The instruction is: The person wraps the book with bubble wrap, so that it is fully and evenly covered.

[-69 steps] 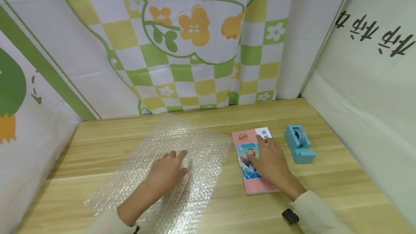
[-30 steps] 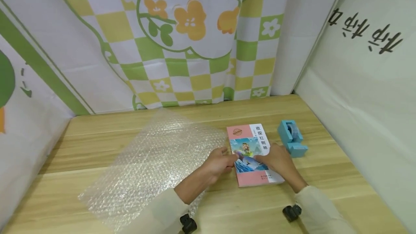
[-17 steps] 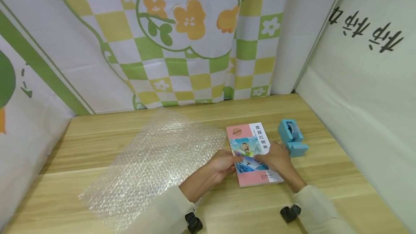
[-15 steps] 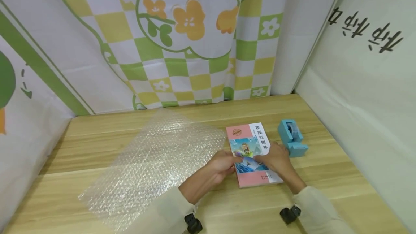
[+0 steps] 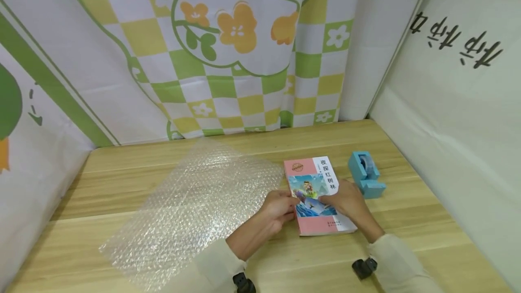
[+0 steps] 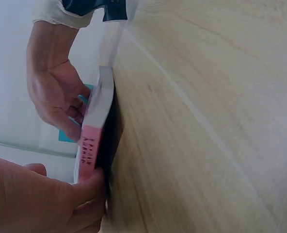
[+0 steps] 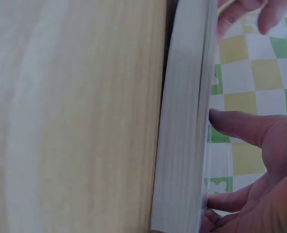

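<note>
High head view, close wrist views, book (image 5: 311, 188) in common

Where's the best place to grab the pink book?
I'd hold the pink book by its two long edges: left hand from the left, right hand from the right, thumbs on top. It lies cover up, and its thick, straight sides should give a steady grip.

夜探红树林 on book (image 5: 310, 183), 柿柿 on wall (image 5: 452, 98)
</note>
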Available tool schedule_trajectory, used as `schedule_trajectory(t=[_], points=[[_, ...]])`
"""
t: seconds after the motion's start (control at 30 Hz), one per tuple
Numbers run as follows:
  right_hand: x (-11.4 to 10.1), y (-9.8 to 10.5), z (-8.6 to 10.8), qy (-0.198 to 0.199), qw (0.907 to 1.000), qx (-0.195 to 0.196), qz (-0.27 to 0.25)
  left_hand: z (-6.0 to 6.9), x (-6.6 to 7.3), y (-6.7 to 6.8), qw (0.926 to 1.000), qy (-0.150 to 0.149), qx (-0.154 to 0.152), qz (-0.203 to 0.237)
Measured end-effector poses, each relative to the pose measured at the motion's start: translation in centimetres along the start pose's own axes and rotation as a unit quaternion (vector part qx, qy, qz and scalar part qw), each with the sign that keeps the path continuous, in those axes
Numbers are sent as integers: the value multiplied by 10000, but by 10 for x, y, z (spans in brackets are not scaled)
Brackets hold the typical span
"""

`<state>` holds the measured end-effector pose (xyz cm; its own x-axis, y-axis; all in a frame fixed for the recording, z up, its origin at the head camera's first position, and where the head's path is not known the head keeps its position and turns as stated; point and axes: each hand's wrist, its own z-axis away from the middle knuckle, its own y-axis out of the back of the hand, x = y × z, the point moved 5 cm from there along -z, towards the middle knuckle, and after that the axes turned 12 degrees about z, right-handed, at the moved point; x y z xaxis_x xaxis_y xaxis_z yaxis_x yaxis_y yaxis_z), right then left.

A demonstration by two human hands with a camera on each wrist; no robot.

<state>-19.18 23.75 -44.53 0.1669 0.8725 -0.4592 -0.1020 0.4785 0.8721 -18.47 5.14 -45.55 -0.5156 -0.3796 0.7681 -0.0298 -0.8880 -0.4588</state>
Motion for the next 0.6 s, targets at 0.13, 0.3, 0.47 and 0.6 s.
schedule_trajectory(t=[0.13, 0.3, 0.47, 0.6], points=[[0, -1, 0, 27, 10000, 22, -6, -3, -4, 1, 9997, -106, 141, 177], [1, -2, 0, 106, 9999, 87, -2, -7, -8, 3, 9992, -240, 243, 199], [2, -2, 1, 142, 9998, 141, -49, -12, -12, 7, 9988, -343, 342, 71], [1, -1, 2, 166, 9997, 122, -106, -15, -15, 9, 9983, -386, 430, 2]])
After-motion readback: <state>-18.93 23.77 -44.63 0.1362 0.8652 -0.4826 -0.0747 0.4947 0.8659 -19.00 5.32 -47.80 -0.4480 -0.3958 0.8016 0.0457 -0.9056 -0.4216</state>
